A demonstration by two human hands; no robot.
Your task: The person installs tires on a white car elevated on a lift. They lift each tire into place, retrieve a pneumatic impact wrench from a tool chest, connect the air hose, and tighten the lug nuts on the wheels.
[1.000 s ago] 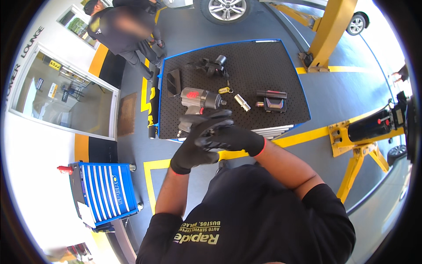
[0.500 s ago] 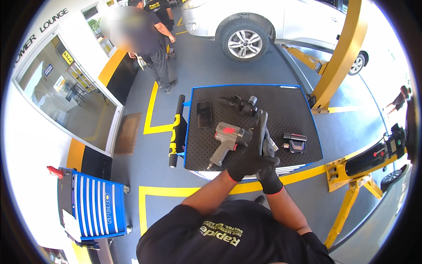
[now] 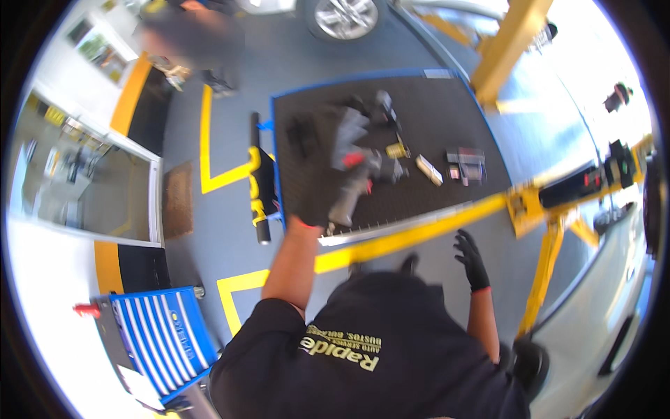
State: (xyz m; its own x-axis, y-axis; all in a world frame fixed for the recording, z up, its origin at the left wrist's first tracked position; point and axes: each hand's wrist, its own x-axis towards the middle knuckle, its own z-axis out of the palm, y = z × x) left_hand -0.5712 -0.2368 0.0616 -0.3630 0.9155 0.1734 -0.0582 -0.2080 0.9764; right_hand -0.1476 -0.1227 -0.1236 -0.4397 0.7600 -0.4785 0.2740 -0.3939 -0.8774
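My left hand (image 3: 319,190), in a black glove, is at the handle of a grey pistol-grip impact wrench (image 3: 347,199). Motion smears its fingers, so its grip cannot be made out. The wrench rests on or just above the black mat (image 3: 419,105) of a blue-edged cart top. My right hand (image 3: 473,261), gloved too, hangs with fingers apart in front of the cart, touching nothing. On the mat are a dark phone (image 3: 302,134), a blurred dark tool (image 3: 382,103) at the back, a small brassy piece (image 3: 398,150), a pale cylinder (image 3: 428,170) and a dark boxy item (image 3: 466,165).
A yellow lift post (image 3: 509,56) rises beyond the cart's right corner, with a yellow lift arm (image 3: 541,265) nearer me. A blue drawer cabinet (image 3: 164,335) stands at left. Another person (image 3: 192,38) is at upper left. A car wheel (image 3: 347,17) shows at the far side.
My hands were together over the cart and are now apart. The left has moved to the impact wrench; the right has dropped back toward my right side. The view has tilted down.
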